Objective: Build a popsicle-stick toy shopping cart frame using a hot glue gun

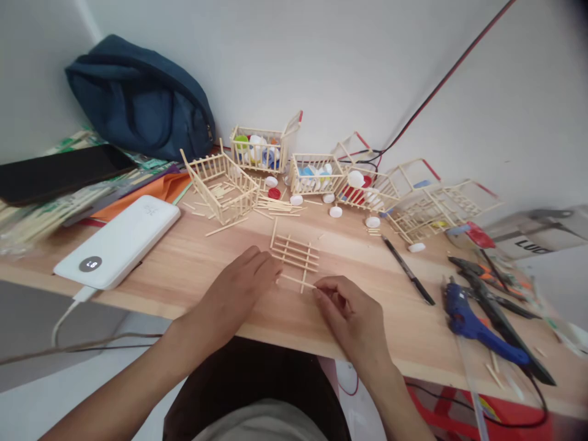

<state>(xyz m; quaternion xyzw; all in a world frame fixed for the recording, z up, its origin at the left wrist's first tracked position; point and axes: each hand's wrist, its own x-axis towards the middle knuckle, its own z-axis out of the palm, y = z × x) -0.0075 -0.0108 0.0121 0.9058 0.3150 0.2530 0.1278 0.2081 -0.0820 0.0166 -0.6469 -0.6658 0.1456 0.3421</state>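
Observation:
A flat grid of thin wooden sticks (296, 253) lies on the table between and just beyond my hands. Across its near end runs a single wooden stick (297, 281). My right hand (353, 309) pinches that stick's right end between thumb and fingers. At its left end, the fingers of my left hand (245, 285) are closed on it, though their tips are partly hidden. One more stick (274, 233) rests by the grid's far left corner. Behind it stands an open stick frame (223, 187) with loose sticks (280, 207) scattered around.
Several miniature stick carts, such as one filled cart (257, 153), line the wall. A white power bank (119, 242) with a cable, a phone (64, 171) and a blue bag (142, 98) occupy the left. To the right lie a pen (408, 269), a blue glue gun (478, 324) and pliers (491, 278).

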